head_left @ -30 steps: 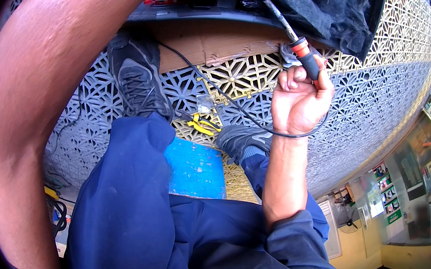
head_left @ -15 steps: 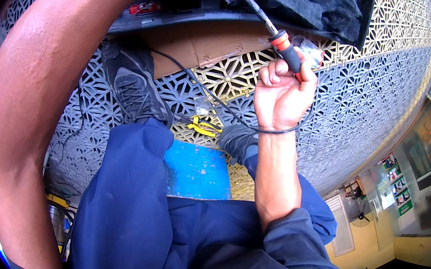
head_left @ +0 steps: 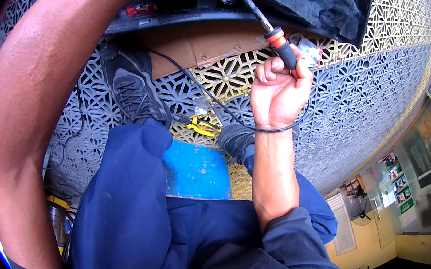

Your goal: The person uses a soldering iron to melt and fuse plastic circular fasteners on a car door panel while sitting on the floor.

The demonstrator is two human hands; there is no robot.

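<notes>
My right hand (head_left: 279, 94) holds a soldering iron (head_left: 280, 50) by its black and orange handle, its metal shaft angled up toward a dark panel (head_left: 176, 14) with black fabric (head_left: 306, 6) on it. The iron's tip is at the panel, where pale fibres or residue show. The black cord (head_left: 219, 103) hangs down and loops around my right wrist. My left forearm rises along the left side and leaves the top edge; the hand itself is out of sight. A small red object (head_left: 141, 10) rests on the panel.
Below lie cardboard (head_left: 183, 50), yellow-black pliers (head_left: 203, 126), a clear bag (head_left: 202, 106) and a crumpled packet (head_left: 309, 52) on grid floor tiles (head_left: 360, 98). A scuffed blue board (head_left: 195, 169) lies between my legs; a steel-and-yellow canister (head_left: 56, 222) stands left. Shelving fills the far right.
My right hand and the iron have shifted up and left in the picture, though the surroundings also shifted slightly with the camera. The grip on the iron stays the same.
</notes>
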